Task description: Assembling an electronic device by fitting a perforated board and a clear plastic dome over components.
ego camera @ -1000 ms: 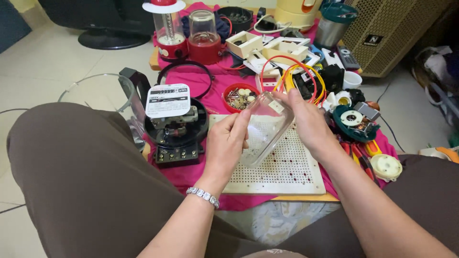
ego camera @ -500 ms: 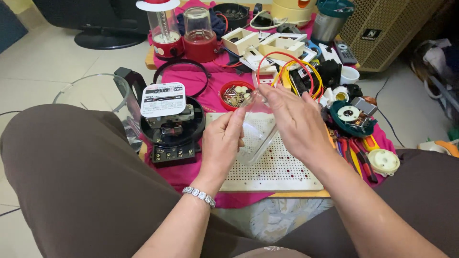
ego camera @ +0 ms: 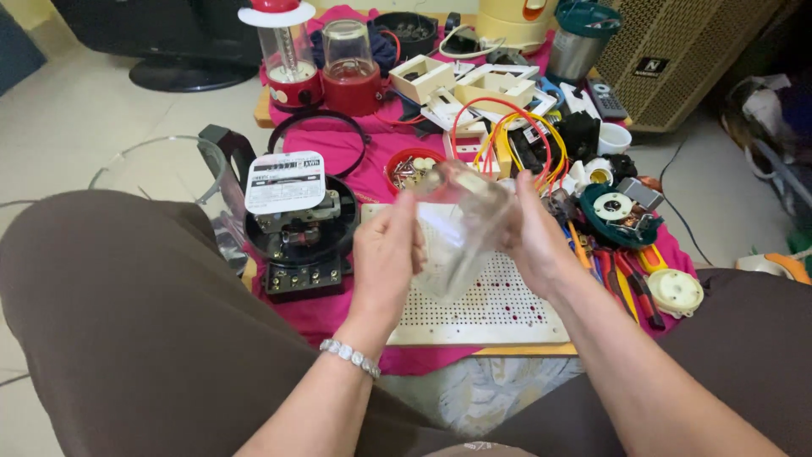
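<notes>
I hold a clear plastic cover [ego camera: 461, 228] between both hands above a white perforated board [ego camera: 491, 309]. My left hand [ego camera: 385, 254] grips its left side and wears a beaded bracelet at the wrist. My right hand [ego camera: 533, 241] grips the cover's right side. The cover is see-through and blurred, so its exact shape is hard to tell. To the left sits a black round meter [ego camera: 296, 228] with a white label plate, on a pink cloth [ego camera: 338, 305].
A small red bowl of screws [ego camera: 406, 172] lies behind the board. Red and yellow wires [ego camera: 499, 127], white plastic housings [ego camera: 474, 89], a red lantern [ego camera: 288, 51], a teal motor part [ego camera: 617, 211], and red-handled tools [ego camera: 626, 279] crowd the low table. My knees flank it.
Both hands have drawn closer together around the clear cover and lifted it slightly above the board. The view shifted a little.
</notes>
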